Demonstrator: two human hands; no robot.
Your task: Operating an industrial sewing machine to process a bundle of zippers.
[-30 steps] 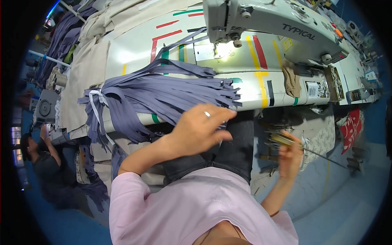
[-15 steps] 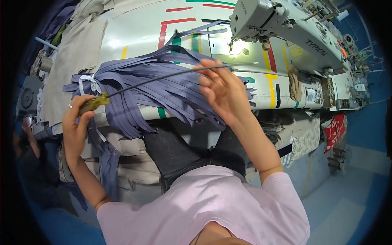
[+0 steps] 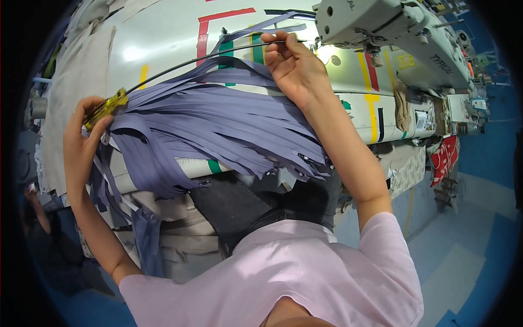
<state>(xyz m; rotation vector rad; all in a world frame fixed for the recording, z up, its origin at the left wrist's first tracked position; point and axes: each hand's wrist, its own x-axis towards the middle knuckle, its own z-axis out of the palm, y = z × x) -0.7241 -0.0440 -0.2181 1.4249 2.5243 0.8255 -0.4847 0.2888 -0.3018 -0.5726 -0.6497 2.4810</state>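
Observation:
My left hand grips the yellow handle of a long thin metal rod at the left edge of the sewing table. My right hand pinches the rod's far end near the needle area of the white sewing machine. The rod stretches across above a big bundle of blue-grey fabric strips that lies on the table and hangs over its front edge. One strip runs up from my right hand's fingers toward the machine.
The white table top carries red, green and yellow tape marks. Beige fabric is heaped at the left. A red cloth hangs at the right below the table. Blue floor lies to the right.
My left hand has taken the yellow handle out to the left and lifted it. My right hand has moved up the table to the rod's tip by the machine.

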